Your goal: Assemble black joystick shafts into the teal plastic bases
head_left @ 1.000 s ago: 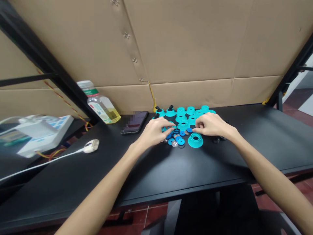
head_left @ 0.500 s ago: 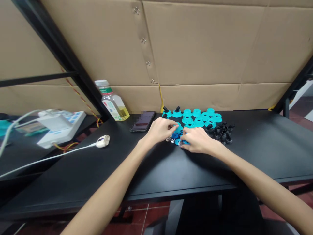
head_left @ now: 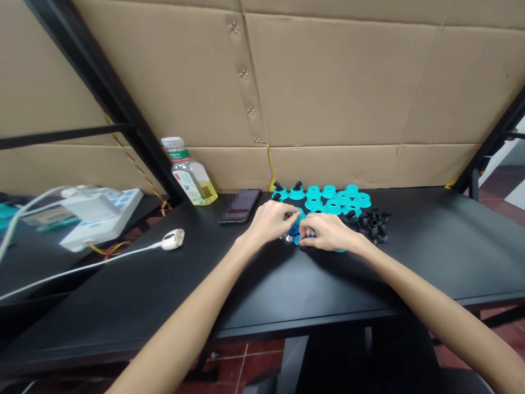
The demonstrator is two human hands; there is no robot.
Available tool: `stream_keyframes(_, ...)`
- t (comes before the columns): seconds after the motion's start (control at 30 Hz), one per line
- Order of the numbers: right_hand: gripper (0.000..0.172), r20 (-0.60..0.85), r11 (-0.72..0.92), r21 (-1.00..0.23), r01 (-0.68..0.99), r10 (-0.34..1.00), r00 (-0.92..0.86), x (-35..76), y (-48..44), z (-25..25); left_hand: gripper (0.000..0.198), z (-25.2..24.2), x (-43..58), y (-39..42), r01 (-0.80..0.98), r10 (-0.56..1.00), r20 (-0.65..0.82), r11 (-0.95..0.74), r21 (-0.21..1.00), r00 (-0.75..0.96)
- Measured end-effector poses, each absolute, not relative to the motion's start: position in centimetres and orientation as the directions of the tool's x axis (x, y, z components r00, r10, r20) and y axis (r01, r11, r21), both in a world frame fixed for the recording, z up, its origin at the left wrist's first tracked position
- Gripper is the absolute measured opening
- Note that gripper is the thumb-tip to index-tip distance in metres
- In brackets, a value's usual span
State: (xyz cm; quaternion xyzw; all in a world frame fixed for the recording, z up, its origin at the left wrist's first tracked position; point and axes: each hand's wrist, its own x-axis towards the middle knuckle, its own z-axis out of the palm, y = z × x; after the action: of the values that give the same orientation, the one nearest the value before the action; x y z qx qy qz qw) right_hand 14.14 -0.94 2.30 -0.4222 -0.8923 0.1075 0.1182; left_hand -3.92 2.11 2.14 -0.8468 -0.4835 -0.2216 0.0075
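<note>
The left hand (head_left: pixel 270 221) and right hand (head_left: pixel 328 232) curled close together on the black desk (head_left: pixel 287 290), their fingers nearly meeting over small blue discs (head_left: pixel 296 219); whatever they pinched was hidden. Teal flanged pieces (head_left: pixel 328 200) stood clustered just behind the hands, with black wing nuts (head_left: pixel 373 225) heaped to their right. A phone (head_left: pixel 240 206) lay further left.
</note>
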Motion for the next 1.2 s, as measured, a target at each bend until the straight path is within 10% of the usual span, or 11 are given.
stream_keyframes(0.53,0.018,0.341,0.434,-0.633,0.641,0.9,-0.272,17.9,1.2,2.8,0.032,1.4,-3.5,2.0,0.831,0.778,0.497,-0.526,0.182,0.384)
stream_keyframes(1.2,0.012,0.021,0.261,-0.663,0.702,0.943,-0.331,23.1,0.7,4.1,0.027,-1.7,1.5,-1.2,0.653,0.644,0.575,-0.721,0.234,0.505)
